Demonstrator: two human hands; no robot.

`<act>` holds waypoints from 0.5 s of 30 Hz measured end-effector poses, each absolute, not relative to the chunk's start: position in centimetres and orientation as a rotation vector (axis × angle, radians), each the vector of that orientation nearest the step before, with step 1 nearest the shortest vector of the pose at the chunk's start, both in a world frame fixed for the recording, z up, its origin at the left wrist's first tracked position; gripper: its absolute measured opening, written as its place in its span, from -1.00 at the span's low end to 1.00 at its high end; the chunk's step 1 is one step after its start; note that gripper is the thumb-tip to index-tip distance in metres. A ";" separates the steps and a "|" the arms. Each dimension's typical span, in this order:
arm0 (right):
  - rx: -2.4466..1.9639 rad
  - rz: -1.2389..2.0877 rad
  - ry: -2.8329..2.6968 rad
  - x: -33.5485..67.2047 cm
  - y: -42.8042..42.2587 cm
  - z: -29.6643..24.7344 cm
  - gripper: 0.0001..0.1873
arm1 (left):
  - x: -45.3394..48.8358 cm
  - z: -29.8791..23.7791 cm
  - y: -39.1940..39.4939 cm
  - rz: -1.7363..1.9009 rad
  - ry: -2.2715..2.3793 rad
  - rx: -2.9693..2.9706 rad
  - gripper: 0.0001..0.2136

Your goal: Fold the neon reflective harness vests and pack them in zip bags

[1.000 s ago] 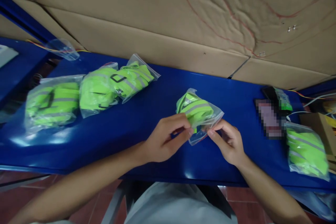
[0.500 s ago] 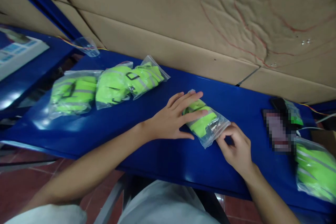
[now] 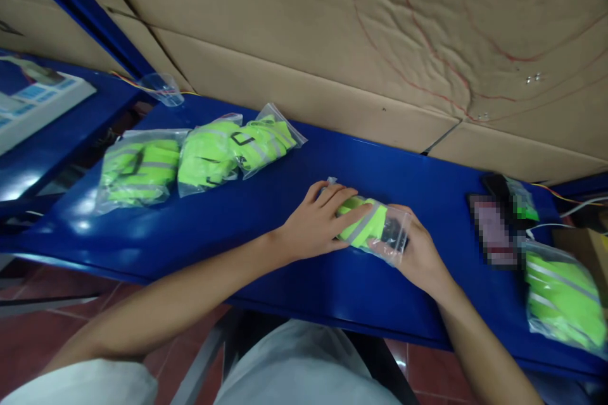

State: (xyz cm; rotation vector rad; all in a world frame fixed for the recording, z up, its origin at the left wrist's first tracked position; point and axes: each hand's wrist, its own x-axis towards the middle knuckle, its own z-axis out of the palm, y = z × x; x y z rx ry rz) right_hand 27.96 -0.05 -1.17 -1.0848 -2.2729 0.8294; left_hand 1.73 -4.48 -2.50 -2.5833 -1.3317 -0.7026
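Note:
A clear plastic bag holding a folded neon-green reflective vest (image 3: 375, 228) lies on the blue table (image 3: 285, 202) in front of me. My left hand (image 3: 316, 223) rests over the bag's left end, fingers curved down on it and thumb underneath. My right hand (image 3: 418, 253) grips the bag's right end, where the plastic is bunched against my palm. Both hands press the bag between them.
Three more bagged green vests (image 3: 137, 168) (image 3: 206, 155) (image 3: 263, 136) lie in a row at the left. Another bagged vest (image 3: 565, 297) sits at the right edge, beside a blurred flat item (image 3: 491, 228). A cardboard wall (image 3: 332, 44) backs the table. A small empty bag (image 3: 164, 85) lies far left.
My left hand went from pinching the bag's edge to lying flat on it, then curled over it. My right hand slid from the bag's corner onto its right end.

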 end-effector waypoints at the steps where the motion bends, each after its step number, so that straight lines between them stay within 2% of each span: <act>1: -1.061 0.876 -2.277 27.9 0.0 -1.5 -0.42 | 2.0 -2.6 -4.7 -0.690 -1.319 -2.600 -0.33; 5: -1.027 1.088 -2.189 27.6 0.3 -2.4 -0.49 | 2.6 -2.4 -5.0 -0.646 -1.221 -2.665 -0.36; 8: -1.096 1.249 -2.013 27.6 0.6 -2.6 -0.48 | 2.3 -1.8 -5.3 -0.532 -1.252 -2.630 -0.25; 10: -1.131 1.327 -1.891 27.6 0.6 -2.5 -0.57 | 1.8 -1.4 -5.9 -0.425 -1.346 -2.558 -0.22; 12: -1.116 1.327 -1.855 27.5 0.5 -2.4 -0.64 | 1.3 -1.1 -6.9 -0.353 -1.439 -2.486 -0.22; 15: -1.019 1.257 -1.989 27.1 0.2 -2.3 -0.61 | 1.2 -1.0 -8.6 -0.322 -1.473 -2.443 -0.24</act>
